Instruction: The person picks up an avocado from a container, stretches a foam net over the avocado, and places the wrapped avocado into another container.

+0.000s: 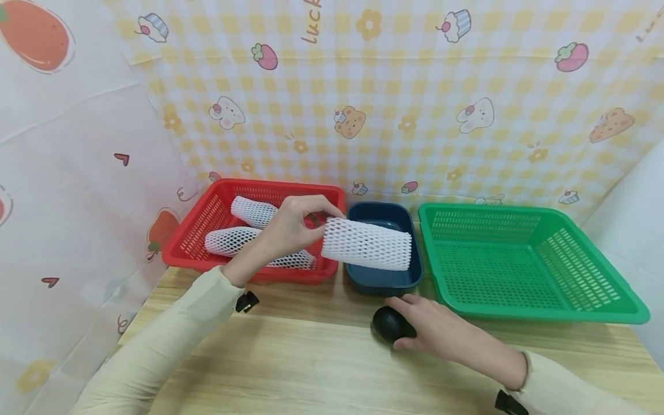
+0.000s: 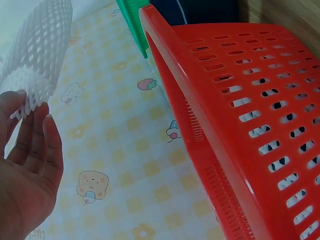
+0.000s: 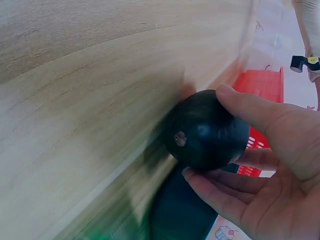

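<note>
My left hand (image 1: 300,225) pinches one end of a white foam net sleeve (image 1: 367,244) between thumb and fingers. The sleeve stretches to the right above the dark blue bin (image 1: 384,285), and nothing shows inside it. In the left wrist view its rim (image 2: 37,92) is by the fingertips. Near the bin's front edge, my right hand (image 1: 438,328) grips a smooth, blackish-green, avocado-like fruit (image 1: 391,324). A small brown scar marks the fruit (image 3: 207,132) in the right wrist view. Whether it touches the table cannot be told.
A red basket (image 1: 194,262) at the left holds several white net sleeves (image 1: 233,241), partly behind my left arm. The green basket (image 1: 519,314) stands right of the bin. A patterned cloth (image 1: 394,144) hangs behind, above the wooden table (image 1: 290,360).
</note>
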Demonstrator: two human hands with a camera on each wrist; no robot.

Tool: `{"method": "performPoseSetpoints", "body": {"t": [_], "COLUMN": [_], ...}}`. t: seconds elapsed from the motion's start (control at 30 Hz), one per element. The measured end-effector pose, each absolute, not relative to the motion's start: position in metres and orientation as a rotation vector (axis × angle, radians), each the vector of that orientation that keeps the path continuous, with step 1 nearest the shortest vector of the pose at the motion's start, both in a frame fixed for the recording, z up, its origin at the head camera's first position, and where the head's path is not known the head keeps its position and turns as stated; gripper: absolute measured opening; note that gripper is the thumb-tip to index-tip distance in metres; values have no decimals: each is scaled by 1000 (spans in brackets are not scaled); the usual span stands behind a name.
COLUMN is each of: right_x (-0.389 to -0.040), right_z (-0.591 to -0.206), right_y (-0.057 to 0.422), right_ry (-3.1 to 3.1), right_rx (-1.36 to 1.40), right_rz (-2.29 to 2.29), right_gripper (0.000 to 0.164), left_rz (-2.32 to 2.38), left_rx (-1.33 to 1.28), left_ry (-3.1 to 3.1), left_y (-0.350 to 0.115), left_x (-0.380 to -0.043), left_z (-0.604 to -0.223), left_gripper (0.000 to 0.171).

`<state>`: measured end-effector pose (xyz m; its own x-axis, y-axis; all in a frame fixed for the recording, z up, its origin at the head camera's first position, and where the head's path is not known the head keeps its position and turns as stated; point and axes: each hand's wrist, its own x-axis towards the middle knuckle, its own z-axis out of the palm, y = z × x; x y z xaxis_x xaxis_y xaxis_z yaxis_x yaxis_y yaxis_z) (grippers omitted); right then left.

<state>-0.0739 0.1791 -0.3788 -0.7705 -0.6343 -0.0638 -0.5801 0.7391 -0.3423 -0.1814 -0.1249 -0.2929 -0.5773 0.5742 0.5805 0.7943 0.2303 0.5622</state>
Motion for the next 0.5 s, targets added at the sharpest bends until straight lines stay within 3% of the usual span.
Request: {"method": "performPoseSetpoints", "body": {"t": [0.2, 0.5], "right_x": [-75, -76], "right_z": [-378, -340], "right_y": [180, 193], "right_ry": [2766, 2840], "right_rx": [-1023, -1001], "right_rz": [-469, -589], "right_gripper": [65, 62], "left_rz": [-1282, -1301], "left_rx": [-1280, -1215], "left_ry": [-2262, -2283], "left_y": [-125, -131], "left_x": [-182, -183], "left_z": [-294, -295], "left_gripper": [26, 28]}}
